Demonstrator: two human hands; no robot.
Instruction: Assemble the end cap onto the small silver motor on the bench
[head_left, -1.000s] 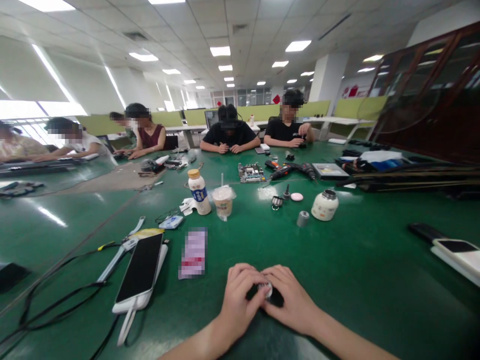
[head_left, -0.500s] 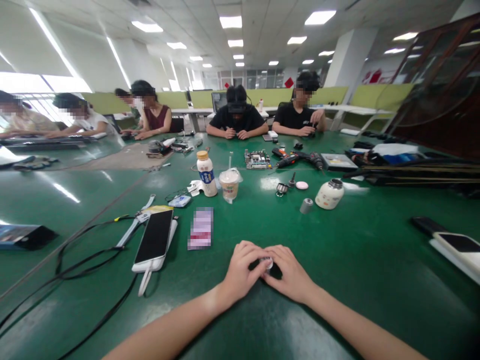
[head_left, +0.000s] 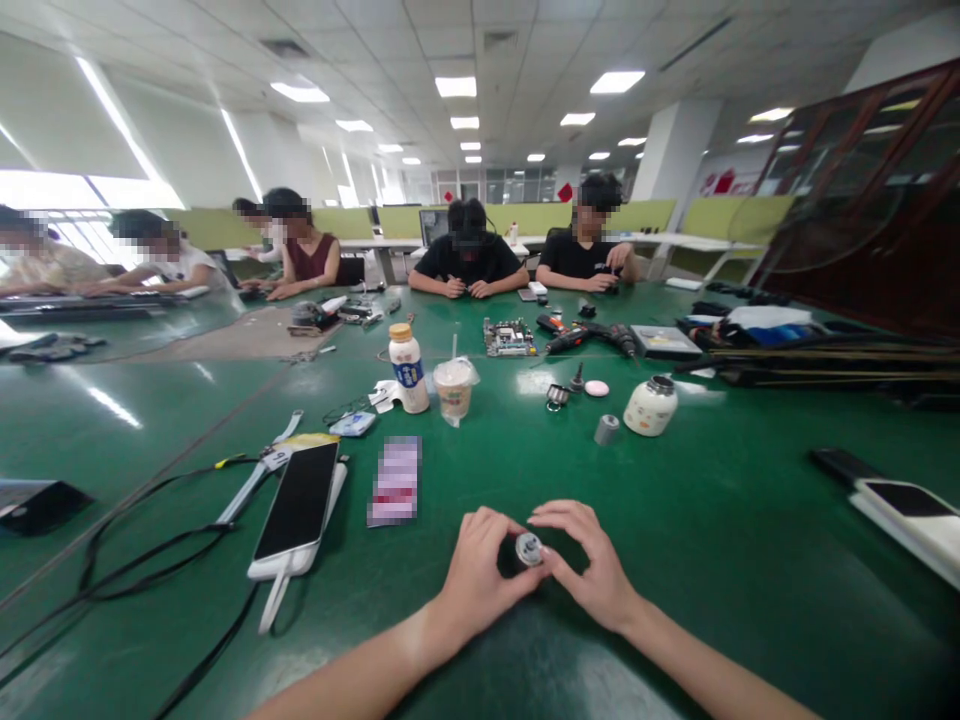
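My left hand (head_left: 480, 570) and my right hand (head_left: 589, 570) meet low in the middle of the green table (head_left: 712, 520). Between their fingertips sits a small dark round part with a silver top (head_left: 529, 549). Both hands curl around it, thumbs and forefingers pinching its sides. The lower half of the part is hidden by my fingers. A blurred card (head_left: 395, 481) lies just left of my left hand.
A phone on a white power bank (head_left: 296, 515) with black cables lies to the left. A bottle (head_left: 409, 368), a sealed cup (head_left: 454, 387), a white jar (head_left: 650, 405) and a grey cap (head_left: 606, 429) stand ahead. Several people sit across the table. Another phone (head_left: 896, 495) lies at right.
My fingers have spread a little, so the silver top of the round part shows more plainly. The view has tipped slightly; both hands stay at the same spot.
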